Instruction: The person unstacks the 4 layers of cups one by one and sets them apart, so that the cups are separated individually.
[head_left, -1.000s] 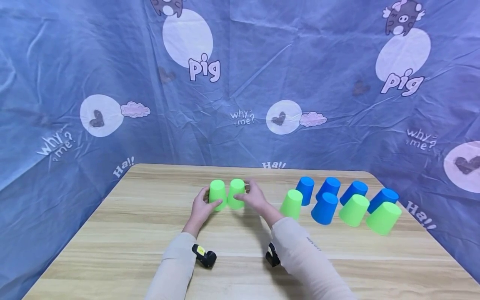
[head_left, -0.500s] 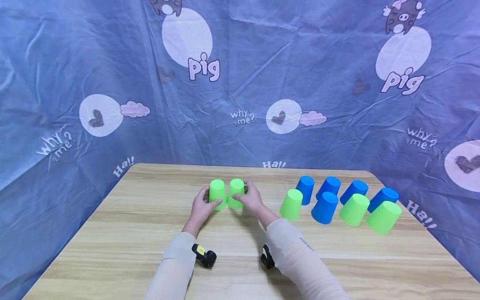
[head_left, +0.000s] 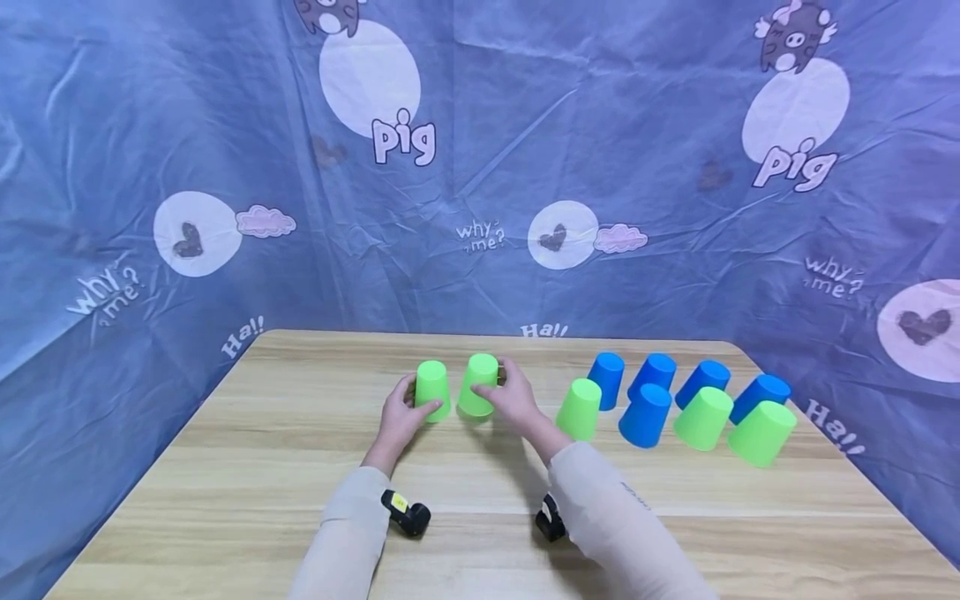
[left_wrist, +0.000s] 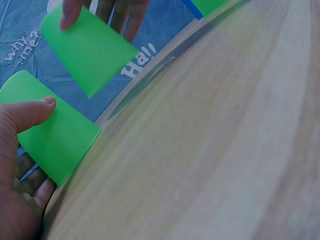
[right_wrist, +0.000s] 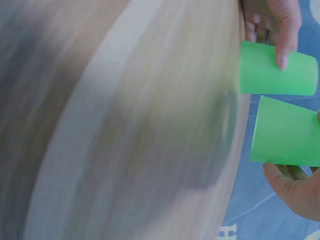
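Two green cups stand mouth down near the middle of the table in the head view. My left hand [head_left: 400,421] grips the left green cup [head_left: 432,387], thumb across its near side and fingers behind; its rim rests on the wood. The right green cup [head_left: 477,387] is in my right hand [head_left: 516,400], thumb on the near side, fingers round the far right side. In the left wrist view this right cup [left_wrist: 87,50] hangs tilted, its rim raised off the table. A gap separates the two cups.
To the right stand several upside-down cups: a back row of blue cups [head_left: 606,382] and a front row with green cups [head_left: 579,410] and one blue cup [head_left: 646,417]. The wooden table [head_left: 247,467] ends at a printed blue cloth [head_left: 420,275].
The right hand closed in on the right green cup, then lifted it slightly and moved it right, widening the gap. The left hand keeps its hold on the left cup.
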